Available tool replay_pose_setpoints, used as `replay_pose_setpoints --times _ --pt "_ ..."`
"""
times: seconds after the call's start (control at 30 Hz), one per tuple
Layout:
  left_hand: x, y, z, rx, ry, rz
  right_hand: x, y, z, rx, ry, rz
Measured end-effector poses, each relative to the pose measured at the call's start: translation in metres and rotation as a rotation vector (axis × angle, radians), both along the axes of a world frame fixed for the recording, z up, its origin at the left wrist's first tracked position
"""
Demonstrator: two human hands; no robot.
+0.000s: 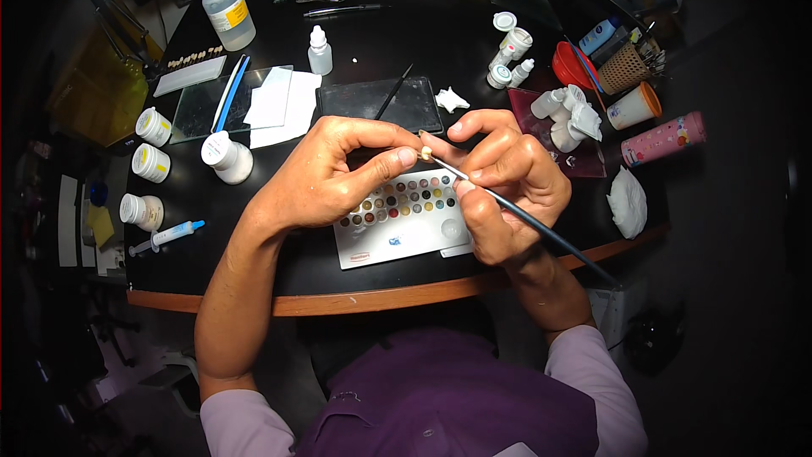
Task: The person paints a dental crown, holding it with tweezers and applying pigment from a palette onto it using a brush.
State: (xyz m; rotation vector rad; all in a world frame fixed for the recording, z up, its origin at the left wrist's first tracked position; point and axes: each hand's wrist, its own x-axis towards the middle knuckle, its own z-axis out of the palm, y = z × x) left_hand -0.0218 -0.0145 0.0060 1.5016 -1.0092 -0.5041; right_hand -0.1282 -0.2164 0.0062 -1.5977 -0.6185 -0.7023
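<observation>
Tooth (425, 153): small cream piece, which I take for a tooth or crown; held in the air, seen between the palette (372, 241) and the dark slab (347, 106).
Left hand (326, 169): thumb and forefinger clamped on the tooth, reaching in from the left.
Right hand (516, 178): fingers closed round the brush (524, 216) near its tip end; other fingertips come close beside the left ones, but I cannot tell whether they touch.
Brush: slanted, handle running near and right; tip at the tooth, contact likely, too small for me to confirm.
Palette: white, lying on the counter (304, 262) below the hands; rows of coloured spots (392, 212), partly hidden by both hands.
Slab: far of the hands, a thin black tool (393, 91) lying across it, a crumpled tissue (452, 100) just to its right.
Left side: jar (227, 157) near the paper (283, 110); syringe (173, 235) farther left and nearer me.
Done: tooth gripped, brush in hand and brought up to it.
Open: neither piece set down; I judge the brushwork under way, not finished. How much of the surface is covered, I cannot tell.
Watch: I judge the small tooth could slip from the pinch if the brush pressed hard.
</observation>
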Motion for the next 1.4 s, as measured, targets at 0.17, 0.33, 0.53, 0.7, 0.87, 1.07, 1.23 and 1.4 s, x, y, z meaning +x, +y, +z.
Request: replay_pose_setpoints --times 0.17,0.33,0.53,0.7,0.87,1.07,1.23,1.4 --pt "0.001 -0.002 -0.005 -0.041 -0.034 0.019 0.001 -0.002 0.0 -0.035 -0.011 0.015" --pt "0.002 -0.002 -0.008 -0.064 -0.042 0.017 0.001 0.007 0.0 0.101 0.003 -0.08" --pt "-0.001 0.001 0.003 0.02 0.035 0.0 -0.001 0.01 0.005 0.229 0.047 -0.035" --pt "-0.001 -0.001 -0.004 -0.022 0.059 -0.024 0.002 -0.002 -0.001 0.067 0.003 -0.055" --pt "0.001 0.001 -0.004 0.009 0.043 -0.015 0.004 -0.004 -0.006 -0.009 0.0 -0.068" --pt "0.001 0.002 0.004 0.091 0.107 -0.06 0.008 -0.002 0.0 -0.025 -0.081 -0.067" --pt "0.0 0.003 0.004 0.09 0.075 -0.049 0.004 0.001 0.0 0.021 -0.034 -0.091" --pt "-0.001 -0.001 -0.002 0.0 0.002 -0.006 0.002 0.001 0.004 0.069 0.002 -0.002"
